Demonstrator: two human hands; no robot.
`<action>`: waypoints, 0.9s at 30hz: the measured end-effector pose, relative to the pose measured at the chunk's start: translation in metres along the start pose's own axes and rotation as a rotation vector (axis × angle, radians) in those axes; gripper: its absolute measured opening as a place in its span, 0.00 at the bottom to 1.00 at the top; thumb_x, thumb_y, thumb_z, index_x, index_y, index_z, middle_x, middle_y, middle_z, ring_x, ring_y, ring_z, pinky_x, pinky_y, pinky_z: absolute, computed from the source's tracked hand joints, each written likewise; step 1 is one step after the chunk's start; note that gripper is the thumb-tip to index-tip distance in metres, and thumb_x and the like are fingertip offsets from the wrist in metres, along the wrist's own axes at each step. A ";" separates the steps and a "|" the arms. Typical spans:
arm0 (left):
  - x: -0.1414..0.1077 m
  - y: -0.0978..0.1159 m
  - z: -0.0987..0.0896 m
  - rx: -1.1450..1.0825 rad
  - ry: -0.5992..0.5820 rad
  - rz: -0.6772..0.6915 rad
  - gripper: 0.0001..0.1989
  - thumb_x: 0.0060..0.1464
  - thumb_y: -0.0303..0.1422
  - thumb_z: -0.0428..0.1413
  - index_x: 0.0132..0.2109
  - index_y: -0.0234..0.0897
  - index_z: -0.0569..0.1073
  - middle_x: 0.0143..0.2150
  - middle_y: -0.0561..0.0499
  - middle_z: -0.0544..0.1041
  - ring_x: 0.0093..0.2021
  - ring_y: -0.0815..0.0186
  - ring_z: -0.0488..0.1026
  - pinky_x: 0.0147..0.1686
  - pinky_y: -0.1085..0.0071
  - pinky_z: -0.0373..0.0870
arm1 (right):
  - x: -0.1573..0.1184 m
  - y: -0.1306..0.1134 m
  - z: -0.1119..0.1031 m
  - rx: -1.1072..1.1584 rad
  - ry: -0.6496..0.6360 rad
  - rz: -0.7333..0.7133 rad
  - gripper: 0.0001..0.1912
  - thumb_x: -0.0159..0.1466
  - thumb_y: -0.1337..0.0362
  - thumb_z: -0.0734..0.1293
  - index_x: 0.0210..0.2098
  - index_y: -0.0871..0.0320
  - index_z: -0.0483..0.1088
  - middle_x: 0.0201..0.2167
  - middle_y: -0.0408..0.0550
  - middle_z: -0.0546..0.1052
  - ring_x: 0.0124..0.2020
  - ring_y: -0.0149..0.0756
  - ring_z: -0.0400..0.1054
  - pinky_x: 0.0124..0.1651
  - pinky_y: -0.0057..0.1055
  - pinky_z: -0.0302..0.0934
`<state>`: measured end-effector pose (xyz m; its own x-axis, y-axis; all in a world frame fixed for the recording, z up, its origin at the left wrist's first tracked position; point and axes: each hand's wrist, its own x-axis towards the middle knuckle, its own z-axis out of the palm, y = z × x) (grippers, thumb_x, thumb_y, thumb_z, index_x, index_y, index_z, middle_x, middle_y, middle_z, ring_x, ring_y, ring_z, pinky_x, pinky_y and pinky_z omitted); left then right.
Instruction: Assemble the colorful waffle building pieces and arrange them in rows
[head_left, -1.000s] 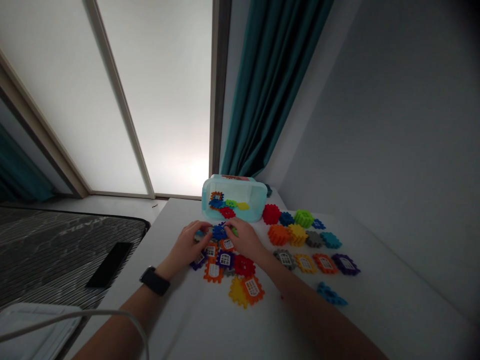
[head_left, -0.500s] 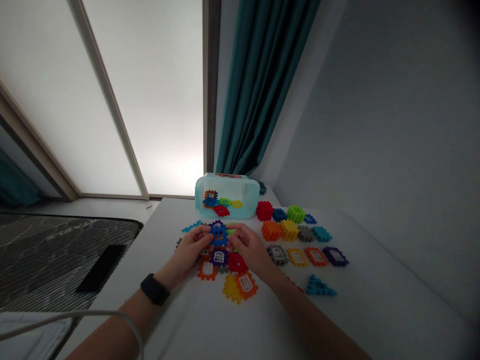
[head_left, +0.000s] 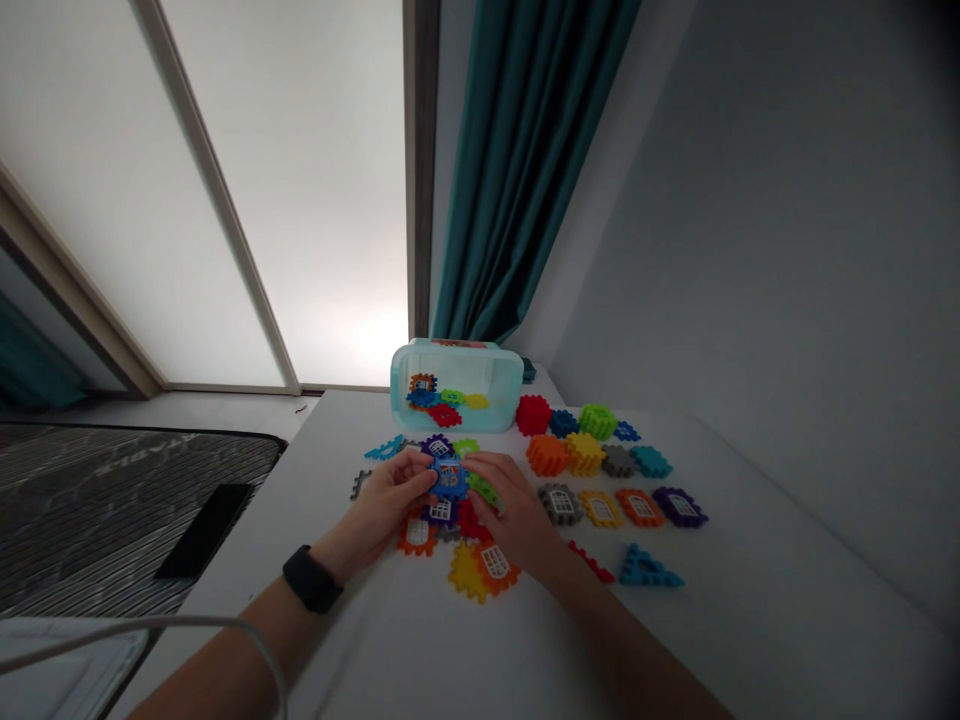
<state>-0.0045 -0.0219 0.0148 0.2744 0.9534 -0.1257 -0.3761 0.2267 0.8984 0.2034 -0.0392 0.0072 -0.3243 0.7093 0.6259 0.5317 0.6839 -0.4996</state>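
Over the white table, your left hand and right hand pinch a blue gear piece between them, seemingly clamped. It looks light and stiff, so hold its toothed rim.

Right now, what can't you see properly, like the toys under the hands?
Head view only:
- Pieces under the left hand and right hand: the hands cover them.
- Blue gear piece: the fingers hide its edges.
- Label on the clear plastic box: too small to read.
- Pieces inside the box: the cloudy plastic blurs them.
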 end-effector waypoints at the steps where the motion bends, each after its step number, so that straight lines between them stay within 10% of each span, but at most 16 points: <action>1: 0.000 0.000 0.000 0.005 -0.004 0.002 0.21 0.44 0.39 0.72 0.41 0.36 0.73 0.28 0.58 0.73 0.25 0.75 0.72 0.29 0.78 0.71 | 0.000 0.000 0.000 -0.016 0.013 -0.020 0.18 0.69 0.68 0.62 0.57 0.51 0.68 0.55 0.53 0.74 0.58 0.43 0.68 0.61 0.45 0.65; 7: 0.003 -0.003 -0.004 0.201 -0.030 0.068 0.19 0.50 0.42 0.67 0.43 0.37 0.71 0.30 0.57 0.72 0.27 0.72 0.71 0.27 0.77 0.67 | 0.000 0.003 0.000 -0.072 0.043 -0.102 0.12 0.69 0.69 0.63 0.50 0.52 0.70 0.52 0.53 0.76 0.55 0.42 0.70 0.57 0.44 0.68; 17: -0.001 0.005 -0.014 1.205 -0.061 0.705 0.20 0.57 0.37 0.61 0.56 0.41 0.70 0.51 0.44 0.74 0.51 0.54 0.73 0.51 0.56 0.71 | 0.000 0.012 0.001 -0.097 0.102 -0.085 0.11 0.67 0.71 0.64 0.46 0.52 0.71 0.50 0.53 0.76 0.53 0.43 0.71 0.55 0.42 0.69; 27: 0.002 0.006 -0.020 1.186 -0.084 0.746 0.15 0.60 0.36 0.59 0.53 0.42 0.72 0.52 0.45 0.71 0.52 0.56 0.72 0.54 0.59 0.70 | -0.001 0.010 0.000 -0.063 0.071 -0.062 0.11 0.68 0.69 0.63 0.47 0.52 0.73 0.51 0.53 0.75 0.54 0.43 0.70 0.56 0.43 0.68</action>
<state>-0.0239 -0.0146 0.0119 0.4111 0.7493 0.5192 0.4953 -0.6618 0.5628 0.2095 -0.0333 0.0017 -0.3027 0.6508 0.6963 0.5609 0.7123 -0.4219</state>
